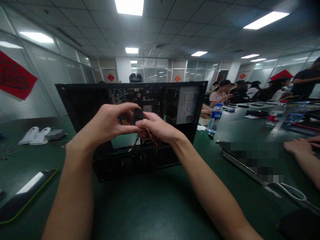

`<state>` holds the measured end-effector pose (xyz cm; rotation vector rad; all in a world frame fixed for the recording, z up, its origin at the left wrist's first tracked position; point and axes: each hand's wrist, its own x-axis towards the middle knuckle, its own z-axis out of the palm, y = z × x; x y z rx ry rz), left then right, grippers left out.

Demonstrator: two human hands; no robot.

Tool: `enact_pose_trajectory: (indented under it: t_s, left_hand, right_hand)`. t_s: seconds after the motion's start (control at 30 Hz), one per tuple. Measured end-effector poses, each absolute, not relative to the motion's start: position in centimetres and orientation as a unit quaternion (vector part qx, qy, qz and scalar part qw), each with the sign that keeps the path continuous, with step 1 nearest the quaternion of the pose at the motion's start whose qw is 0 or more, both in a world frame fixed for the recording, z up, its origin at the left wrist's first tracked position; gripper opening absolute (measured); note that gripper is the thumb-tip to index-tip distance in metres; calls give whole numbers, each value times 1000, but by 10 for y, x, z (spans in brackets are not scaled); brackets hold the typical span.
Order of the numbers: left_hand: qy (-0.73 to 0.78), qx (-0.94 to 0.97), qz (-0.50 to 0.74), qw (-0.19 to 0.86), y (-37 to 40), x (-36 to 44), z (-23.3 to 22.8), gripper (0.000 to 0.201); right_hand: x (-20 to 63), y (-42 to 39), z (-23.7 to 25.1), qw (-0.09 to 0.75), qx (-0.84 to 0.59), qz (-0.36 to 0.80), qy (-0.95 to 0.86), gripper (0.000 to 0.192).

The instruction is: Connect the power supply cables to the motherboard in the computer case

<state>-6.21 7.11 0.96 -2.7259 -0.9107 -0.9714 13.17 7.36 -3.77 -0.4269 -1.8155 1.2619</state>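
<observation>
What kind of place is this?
Probably a shared workroom or classroom: several people are gathered at a green table, glass partitions line the room, and an open computer case stands in front.

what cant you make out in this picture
Head view throughout:
Plug: far side turned away from the camera.
Board: partly covered by the left hand and right hand.
White label: print too small.
Another person's arm: cut off by the right edge.
</observation>
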Motion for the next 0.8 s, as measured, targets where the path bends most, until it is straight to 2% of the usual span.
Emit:
enact_pose_trajectory:
  t_s: [0.8]
  left_hand:
    - [-286, -897, -334, 41, 67, -63, 11, 54]
  right_hand:
    - [126, 70, -38, 441, -141, 542, -701, 21]
